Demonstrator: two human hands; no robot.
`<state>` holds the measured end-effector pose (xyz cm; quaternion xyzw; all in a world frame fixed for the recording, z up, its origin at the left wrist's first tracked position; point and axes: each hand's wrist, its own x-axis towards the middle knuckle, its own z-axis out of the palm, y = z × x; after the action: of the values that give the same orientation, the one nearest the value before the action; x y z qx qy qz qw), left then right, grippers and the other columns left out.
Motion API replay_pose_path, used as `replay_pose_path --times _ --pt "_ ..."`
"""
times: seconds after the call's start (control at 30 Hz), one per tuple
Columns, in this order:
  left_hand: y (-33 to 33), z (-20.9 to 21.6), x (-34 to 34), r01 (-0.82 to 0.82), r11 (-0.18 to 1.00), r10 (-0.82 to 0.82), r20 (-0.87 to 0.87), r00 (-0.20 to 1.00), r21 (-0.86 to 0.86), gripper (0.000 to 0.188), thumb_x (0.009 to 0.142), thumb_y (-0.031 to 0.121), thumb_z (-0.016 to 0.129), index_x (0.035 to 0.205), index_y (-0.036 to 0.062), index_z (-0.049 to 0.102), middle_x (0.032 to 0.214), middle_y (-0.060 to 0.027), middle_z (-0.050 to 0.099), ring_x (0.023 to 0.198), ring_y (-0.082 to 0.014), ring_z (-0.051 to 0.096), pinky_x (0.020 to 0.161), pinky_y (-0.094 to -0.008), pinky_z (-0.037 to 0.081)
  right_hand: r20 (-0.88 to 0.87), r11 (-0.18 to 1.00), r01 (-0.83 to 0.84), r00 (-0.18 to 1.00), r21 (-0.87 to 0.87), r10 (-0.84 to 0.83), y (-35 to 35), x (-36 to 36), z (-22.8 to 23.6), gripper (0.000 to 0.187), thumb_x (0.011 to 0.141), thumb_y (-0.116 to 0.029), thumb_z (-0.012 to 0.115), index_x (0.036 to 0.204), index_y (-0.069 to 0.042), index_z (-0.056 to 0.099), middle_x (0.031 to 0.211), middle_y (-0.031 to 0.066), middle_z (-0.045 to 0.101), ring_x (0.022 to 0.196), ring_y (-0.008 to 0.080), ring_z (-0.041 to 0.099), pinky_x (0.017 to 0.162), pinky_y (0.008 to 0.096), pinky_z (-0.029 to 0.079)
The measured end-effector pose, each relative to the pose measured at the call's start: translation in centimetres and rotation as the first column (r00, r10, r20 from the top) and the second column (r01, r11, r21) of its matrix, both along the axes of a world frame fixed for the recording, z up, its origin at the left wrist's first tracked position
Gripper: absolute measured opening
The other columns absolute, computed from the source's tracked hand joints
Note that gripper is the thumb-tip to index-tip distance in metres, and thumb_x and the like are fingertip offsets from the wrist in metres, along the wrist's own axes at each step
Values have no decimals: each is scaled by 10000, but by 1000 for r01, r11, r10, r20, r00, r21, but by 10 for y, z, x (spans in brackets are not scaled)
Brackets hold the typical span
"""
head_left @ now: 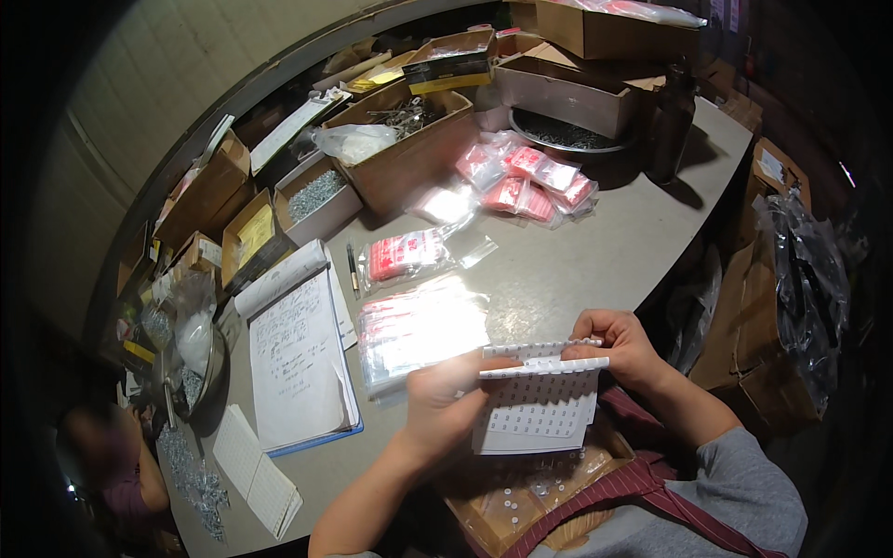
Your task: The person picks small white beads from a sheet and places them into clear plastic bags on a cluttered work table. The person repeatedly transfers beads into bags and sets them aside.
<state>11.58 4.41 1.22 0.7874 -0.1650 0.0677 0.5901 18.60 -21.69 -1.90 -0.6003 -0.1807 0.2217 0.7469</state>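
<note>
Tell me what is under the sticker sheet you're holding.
Under the sticker sheet sits a cardboard box on the lap, with small white round pieces showing. The sheet covers its far part.

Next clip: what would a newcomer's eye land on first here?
Probably the white label sheet at lower centre, held up by both the left hand and right hand, its top edge folded over. Behind it, on the grey table, clear zip bags with red strips catch the glare. To the left lies an open handwritten notebook, and cardboard boxes of metal hardware crowd the far edge.
</note>
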Motion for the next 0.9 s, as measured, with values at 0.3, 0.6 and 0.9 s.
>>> replay_pose_path --times 0.3,0.6,0.9 --pt "-1 8 -2 -8 997 3 61 998 76 283 842 -67 633 1081 12 762 1001 -135 772 891 -197 743 803 -297 576 37 997 -69 997 -28 70 -4 3 0 121 912 -91 773 919 -9 684 834 -15 681 753 19 601 656 191 451" --pt "1 4 6 24 1000 -26 93 995 19 278 828 -91 611 1056 -13 750 1132 -182 748 1027 -247 726 893 -322 556 72 998 -63 995 -14 64 -3 3 -5 115 911 -83 771 908 -7 685 830 -14 684 744 16 603 649 190 449" --pt "3 -2 8 50 998 -52 -40 998 -42 217 886 9 679 1087 6 758 1099 -165 757 1000 -241 731 883 -318 560 44 997 -74 996 -17 74 -4 3 0 125 914 -94 766 910 -1 683 855 4 694 773 44 629 685 215 488"
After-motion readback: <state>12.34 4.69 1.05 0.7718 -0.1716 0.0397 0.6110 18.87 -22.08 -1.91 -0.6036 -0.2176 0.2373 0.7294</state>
